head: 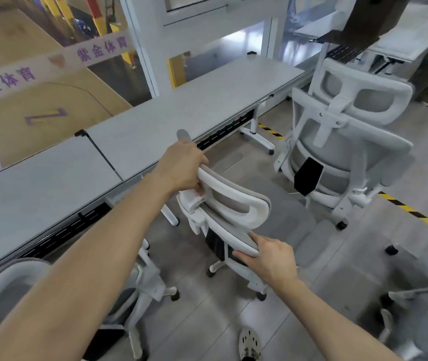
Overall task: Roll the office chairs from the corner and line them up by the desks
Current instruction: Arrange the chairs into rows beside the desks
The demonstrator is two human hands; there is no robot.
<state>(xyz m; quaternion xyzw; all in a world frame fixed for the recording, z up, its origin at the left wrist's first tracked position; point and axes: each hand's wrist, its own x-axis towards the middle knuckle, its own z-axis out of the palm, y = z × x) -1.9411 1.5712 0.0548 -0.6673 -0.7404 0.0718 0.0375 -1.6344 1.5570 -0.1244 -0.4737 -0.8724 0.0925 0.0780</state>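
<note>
A white and grey office chair [236, 204] stands in front of me, its back turned to me, beside the long grey desks [181, 110]. My left hand [181, 170] grips the left end of its headrest. My right hand [270, 259] holds the right edge of its backrest, fingers curled round the rim. A second white chair [343, 142] stands further right by the desk's end, back towards me. A third chair [7, 282] shows partly at the lower left, against the desk.
Glass panels with a purple-lettered strip [51, 63] run behind the desks. Yellow-black floor tape [405, 207] crosses the grey tiles on the right. More chair parts [416, 303] sit at the right edge. Another desk [400, 40] stands at the back right. My shoe [250, 342] is below.
</note>
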